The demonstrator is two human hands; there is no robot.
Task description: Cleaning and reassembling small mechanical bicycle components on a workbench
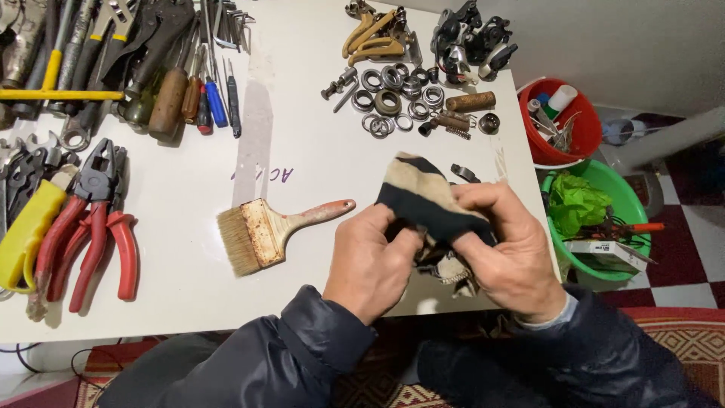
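Both hands work a striped rag (420,195), black and cream, held just above the white table (302,151) near its front edge. My left hand (371,261) pinches the rag's lower left part, fingers curled into the cloth. My right hand (506,249) grips the rag from the right, thumb pressed over the dark stripe. Whatever sits inside the cloth is hidden. A small dark metal clip (465,172) lies on the table just beyond my right hand.
A worn paintbrush (264,230) lies left of my hands. Red-handled pliers (94,227) and screwdrivers (196,94) fill the table's left. Metal rings and bearings (396,98) sit at the back. A red bucket (563,125) and green basin (596,219) stand on the floor at right.
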